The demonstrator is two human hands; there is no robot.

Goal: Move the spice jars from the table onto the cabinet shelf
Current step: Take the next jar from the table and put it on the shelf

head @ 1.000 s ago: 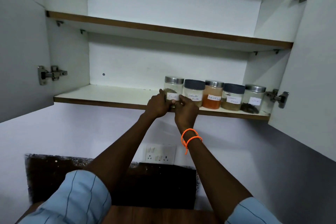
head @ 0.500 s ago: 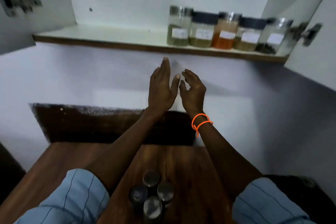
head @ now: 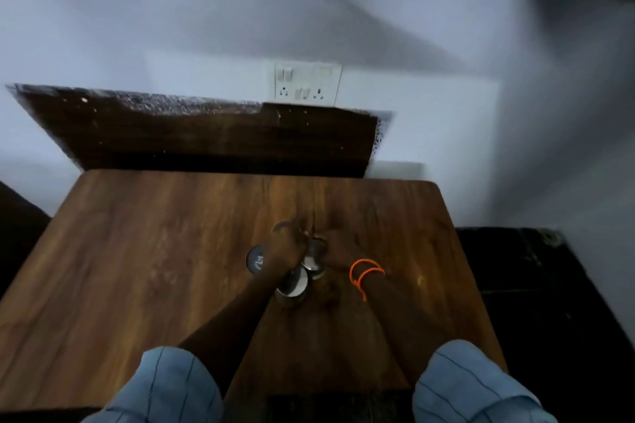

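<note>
Wooden tabletop [head: 144, 251]: left hand [head: 283, 247] and right hand [head: 338, 249] reach the clustered spice jars [head: 293, 282], grip unclear through blur; better to clasp one jar squarely, sparing its neighbours.

Two bare forearms, both blurred. Short sleeves on both arms: left sleeve [head: 161, 388] and right sleeve [head: 470, 385] are light blue cloth with thin dark stripes, loose cuffs ending above the elbow. Right wrist carries an orange thread band [head: 365, 271], wound in two loops, with a short loose end hanging off it. Left hand [head: 285, 251] and right hand [head: 338, 251] are bare; rings or other detail cannot be told through the blur.
</note>
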